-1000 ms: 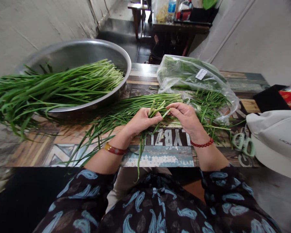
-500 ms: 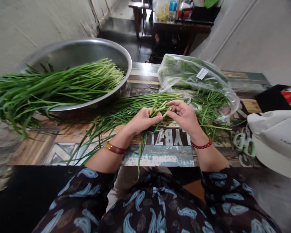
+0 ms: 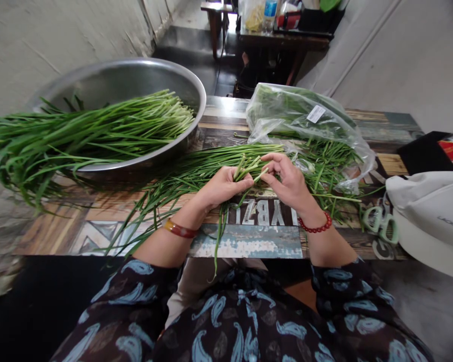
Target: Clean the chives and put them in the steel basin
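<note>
My left hand (image 3: 226, 185) is closed around a small bunch of garlic chives (image 3: 249, 167), their pale cut ends sticking up past the thumb and their leaves hanging over the table edge. Close beside it, my right hand (image 3: 285, 178) pinches the tip of one stalk between thumb and fingertips, the other fingers curled. Behind both hands lies a loose heap of garlic chives (image 3: 196, 163), leaves toward the left. A large steel basin (image 3: 136, 70) on the left holds a thick pile of chives (image 3: 128, 120), whose leaves spill over its rim.
A clear plastic bag (image 3: 305, 108) with more greens stands at the back right, and scattered trimmings (image 3: 328, 161) lie before it. Green-handled scissors (image 3: 381, 223) and a pale cap (image 3: 430, 216) are at the right. Another table (image 3: 287, 42) with a bottle (image 3: 269, 15) stands beyond.
My right hand has shifted very slightly right, its fingertips still at the stalk end. The left hand and its bunch stay nearly in place.
</note>
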A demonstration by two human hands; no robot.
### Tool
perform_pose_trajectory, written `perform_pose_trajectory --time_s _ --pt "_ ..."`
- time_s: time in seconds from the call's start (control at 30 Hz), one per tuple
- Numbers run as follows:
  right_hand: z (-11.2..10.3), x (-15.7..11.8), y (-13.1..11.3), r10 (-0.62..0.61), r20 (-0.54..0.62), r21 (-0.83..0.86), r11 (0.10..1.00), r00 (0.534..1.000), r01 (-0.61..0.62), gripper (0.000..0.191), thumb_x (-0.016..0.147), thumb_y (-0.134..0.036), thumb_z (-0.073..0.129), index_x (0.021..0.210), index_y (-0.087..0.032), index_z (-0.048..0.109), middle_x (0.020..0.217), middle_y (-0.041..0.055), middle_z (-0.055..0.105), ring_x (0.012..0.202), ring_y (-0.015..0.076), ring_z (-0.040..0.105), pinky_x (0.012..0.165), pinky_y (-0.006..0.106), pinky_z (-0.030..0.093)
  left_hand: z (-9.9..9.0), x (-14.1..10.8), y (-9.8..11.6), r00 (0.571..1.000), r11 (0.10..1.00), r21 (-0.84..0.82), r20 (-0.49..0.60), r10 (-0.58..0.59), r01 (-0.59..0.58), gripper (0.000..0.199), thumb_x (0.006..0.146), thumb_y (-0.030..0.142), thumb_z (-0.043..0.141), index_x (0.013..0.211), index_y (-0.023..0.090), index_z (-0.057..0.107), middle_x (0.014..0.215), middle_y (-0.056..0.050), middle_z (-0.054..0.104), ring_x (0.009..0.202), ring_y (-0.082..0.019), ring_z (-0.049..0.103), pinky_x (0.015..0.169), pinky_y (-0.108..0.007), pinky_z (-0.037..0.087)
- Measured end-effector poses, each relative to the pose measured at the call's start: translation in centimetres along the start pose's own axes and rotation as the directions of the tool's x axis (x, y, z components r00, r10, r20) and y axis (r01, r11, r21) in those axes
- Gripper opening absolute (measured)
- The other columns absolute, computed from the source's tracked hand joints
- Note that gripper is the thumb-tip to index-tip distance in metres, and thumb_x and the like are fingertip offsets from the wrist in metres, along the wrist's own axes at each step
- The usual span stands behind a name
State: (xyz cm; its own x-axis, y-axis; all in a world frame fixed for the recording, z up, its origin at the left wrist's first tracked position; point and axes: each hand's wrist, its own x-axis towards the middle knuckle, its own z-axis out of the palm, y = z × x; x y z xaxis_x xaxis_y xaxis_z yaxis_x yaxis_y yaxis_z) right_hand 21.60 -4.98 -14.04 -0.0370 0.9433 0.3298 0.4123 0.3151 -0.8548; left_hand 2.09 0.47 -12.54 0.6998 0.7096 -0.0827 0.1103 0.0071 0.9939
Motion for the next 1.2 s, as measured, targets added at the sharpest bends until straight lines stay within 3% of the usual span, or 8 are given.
perform_pose_trajectory --time_s 0.2,0.33,0.57,0.8,1.0,1.07,1.13,1.2 --pt "-0.4 0.2 1.0 0.114 -0.109 0.208 0.974 0.988 -0.089 0.024 0.093 -0.043 0.058 0.106 -0.023 0.061 0.080 -0.0002 0.061 0.073 0.0131 0.057 0.068 0.027 0.047 -0.1 -0.2 -0.2 0.999 0.993 -0.106 -0.012 -0.048 0.046 0.042 0.074 0.051 0.074 0.068 0.014 0.055 0.056 0.006 0.038 0.050 -0.005 0.028 0.048 -0.023 0.019" --pt "0.2 0.1 0.9 0.142 -0.031 0.111 0.984 0.989 -0.138 0.027 0.090 -0.047 0.062 0.094 -0.021 0.067 0.079 0.0007 0.065 0.071 0.0133 0.057 0.067 0.027 0.046 -0.2 -0.2 -0.4 0.997 0.981 -0.183 0.035 -0.064 0.069 0.047 0.072 0.055 0.077 0.070 0.014 0.055 0.057 0.006 0.036 0.050 -0.005 0.026 0.048 -0.023 0.017" --pt "0.8 0.3 0.1 0.033 0.009 -0.047 0.998 0.999 -0.032 0.020 0.084 -0.037 0.067 0.072 -0.021 0.064 0.070 0.0002 0.064 0.066 0.0142 0.055 0.064 0.029 0.044 -0.3 -0.1 -0.5 0.995 0.976 -0.202 0.080 -0.066 0.081 0.050 0.072 0.057 0.077 0.066 0.015 0.051 0.056 0.006 0.034 0.049 -0.004 0.024 0.047 -0.023 0.015" --pt "-0.8 0.4 0.6 -0.007 -0.284 -0.228 0.972 0.959 -0.061 0.014 0.082 -0.023 0.059 0.069 -0.022 0.061 0.068 -0.0009 0.060 0.062 0.0136 0.050 0.063 0.029 0.041 -0.2 -0.1 -0.3 0.998 0.991 -0.117 0.016 -0.066 0.067 0.045 0.076 0.053 0.073 0.065 0.015 0.051 0.054 0.006 0.035 0.048 -0.004 0.025 0.047 -0.023 0.015" --pt "-2.3 0.5 1.5 0.103 -0.445 -0.148 0.971 0.889 -0.186 0.014 0.080 -0.020 0.058 0.066 -0.021 0.060 0.059 -0.0035 0.051 0.054 0.0115 0.044 0.055 0.028 0.035 -0.3 -0.1 -0.2 0.999 0.997 -0.077 -0.035 -0.023 0.020 0.035 0.072 0.043 0.073 0.065 0.014 0.054 0.058 0.005 0.041 0.053 -0.006 0.034 0.051 -0.022 0.024" --pt "-2.8 0.4 1.2 0.116 -0.353 -0.110 0.980 0.928 -0.164 0.011 0.078 -0.020 0.061 0.068 -0.021 0.063 0.060 -0.0029 0.054 0.056 0.0115 0.045 0.054 0.027 0.036 -0.3 -0.1 -0.2 0.999 0.997 -0.077 -0.037 -0.016 0.013 0.034 0.071 0.042 0.074 0.065 0.014 0.055 0.058 0.005 0.043 0.054 -0.006 0.035 0.051 -0.022 0.025" --pt "-2.9 0.3 0.6 0.116 -0.097 -0.073 0.990 0.988 -0.123 0.002 0.076 -0.022 0.068 0.075 -0.020 0.069 0.068 -0.0012 0.062 0.061 0.0122 0.051 0.058 0.027 0.041 -0.4 -0.1 -0.2 0.999 0.997 -0.074 -0.034 -0.009 0.007 0.034 0.070 0.042 0.074 0.065 0.014 0.056 0.058 0.005 0.043 0.054 -0.006 0.035 0.051 -0.022 0.025" --pt "-2.5 0.2 0.0 0.123 0.119 -0.014 0.992 0.985 -0.122 0.012 0.076 -0.025 0.073 0.086 -0.020 0.072 0.077 0.0008 0.068 0.067 0.0133 0.057 0.063 0.028 0.046 -0.4 -0.1 -0.2 0.999 0.998 -0.068 -0.038 -0.001 -0.002 0.034 0.070 0.042 0.074 0.065 0.013 0.056 0.058 0.005 0.044 0.054 -0.006 0.035 0.051 -0.022 0.025"
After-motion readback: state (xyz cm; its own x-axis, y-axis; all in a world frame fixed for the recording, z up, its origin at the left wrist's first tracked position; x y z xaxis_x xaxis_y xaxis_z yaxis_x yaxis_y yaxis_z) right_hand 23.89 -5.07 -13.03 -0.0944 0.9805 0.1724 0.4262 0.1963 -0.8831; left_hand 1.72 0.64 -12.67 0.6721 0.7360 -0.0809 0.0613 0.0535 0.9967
